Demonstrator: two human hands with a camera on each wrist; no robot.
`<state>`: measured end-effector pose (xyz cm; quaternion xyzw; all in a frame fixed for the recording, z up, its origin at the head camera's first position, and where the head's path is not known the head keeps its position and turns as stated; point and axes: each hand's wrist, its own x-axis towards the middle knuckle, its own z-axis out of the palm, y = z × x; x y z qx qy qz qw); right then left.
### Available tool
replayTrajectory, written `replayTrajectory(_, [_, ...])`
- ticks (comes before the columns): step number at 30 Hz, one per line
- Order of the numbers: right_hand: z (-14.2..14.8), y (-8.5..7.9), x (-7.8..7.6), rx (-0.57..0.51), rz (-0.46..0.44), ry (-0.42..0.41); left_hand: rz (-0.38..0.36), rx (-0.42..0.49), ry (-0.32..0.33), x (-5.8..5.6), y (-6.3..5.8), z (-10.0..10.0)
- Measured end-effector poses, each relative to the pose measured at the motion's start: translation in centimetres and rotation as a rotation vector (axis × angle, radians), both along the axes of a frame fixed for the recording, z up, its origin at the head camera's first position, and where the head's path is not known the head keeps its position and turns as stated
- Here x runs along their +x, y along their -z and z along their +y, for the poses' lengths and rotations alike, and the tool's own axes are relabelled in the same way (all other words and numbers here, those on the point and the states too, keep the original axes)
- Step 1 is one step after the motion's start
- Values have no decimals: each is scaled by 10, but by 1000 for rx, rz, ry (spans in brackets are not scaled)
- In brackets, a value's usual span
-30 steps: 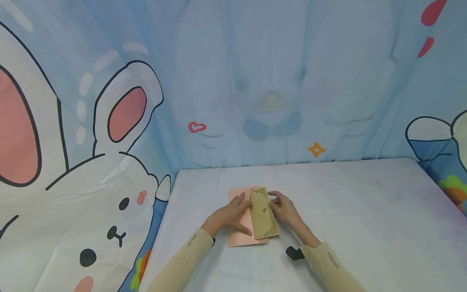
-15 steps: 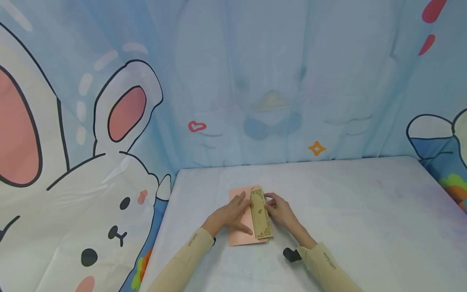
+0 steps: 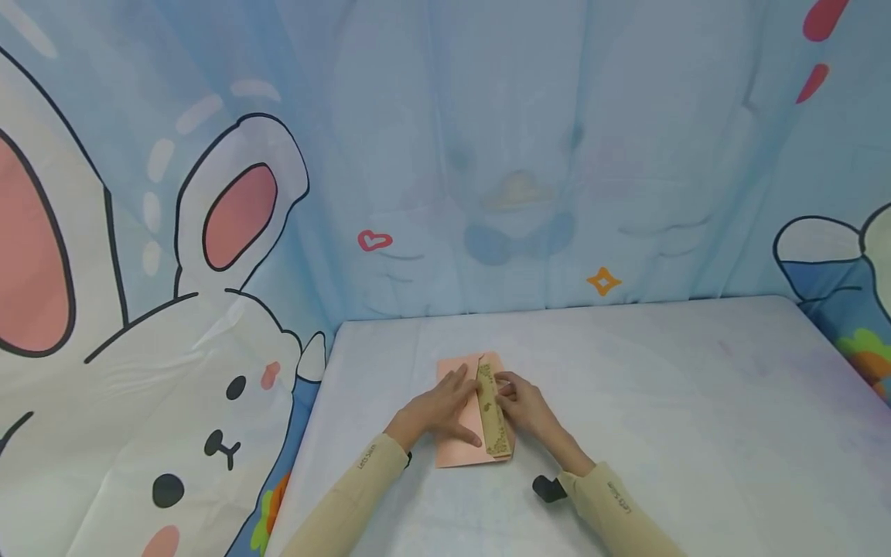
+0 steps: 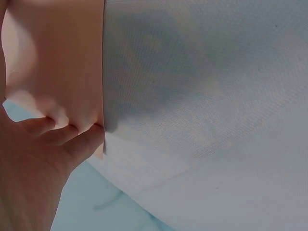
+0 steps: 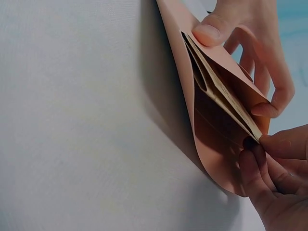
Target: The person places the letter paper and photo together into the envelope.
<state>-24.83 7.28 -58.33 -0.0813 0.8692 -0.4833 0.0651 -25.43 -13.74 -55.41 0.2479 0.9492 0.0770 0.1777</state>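
Note:
A pink envelope [image 3: 451, 458] lies on the table with its mouth to the right. Partly inside it is a gold card [image 3: 493, 414] with ornate printed corners. In the right wrist view the card's layered edges [image 5: 224, 96] show between the two pink walls of the bulging mouth. My left hand [image 3: 437, 408] holds the envelope, its thumb on the upper panel and a finger hooked at the mouth's lip. Other left fingertips [image 4: 89, 139] press near the envelope's edge. My right hand [image 3: 530, 408] pinches the card's outer edge between thumb and fingers.
A pale cloth covers the table [image 3: 661, 387]. Behind it hangs a blue printed curtain [image 3: 445, 155], with a large cartoon rabbit [image 3: 230, 418] at the left. A black device [image 3: 548, 489] sits by the right sleeve cuff.
The right hand has moved left, sliding the gold card deeper into the envelope, so a narrower strip of it shows. The left hand stays in place on the envelope.

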Motion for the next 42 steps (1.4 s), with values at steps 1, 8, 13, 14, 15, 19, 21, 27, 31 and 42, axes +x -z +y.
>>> replayTrajectory(1, [-1, 0, 0, 1, 1, -2, 2, 1, 3, 0, 0, 0])
replayTrajectory(8, [-6, 1, 3, 0, 19, -10, -4, 0, 9, 1, -3, -1])
replayTrajectory(13, [-10, 1, 4, 1, 8, -9, -4, 4, 12, 1, -1, -1])
replayTrajectory(14, [-11, 2, 4, 1, 7, -9, -2, 5, 14, 1, -1, -1])
replayTrajectory(15, [-11, 2, 3, 0, 6, -8, 1, 5, 17, 1, -1, -1])
replayTrajectory(19, [-13, 2, 3, -6, 11, -10, 5, 3, 23, 0, -1, -1])
replayTrajectory(21, [-13, 3, 2, -5, 16, -10, 7, 1, 27, 0, -1, -1])
replayTrajectory(27, [-15, 5, 1, 7, 35, -5, 13, -3, 35, 0, -2, -1])
replayTrajectory(31, [-16, 4, 1, 5, 38, -1, 13, -3, 34, 0, -2, -2])
replayTrajectory(42, [-19, 6, 0, 9, 53, -2, 7, 6, 38, 0, 0, -2])
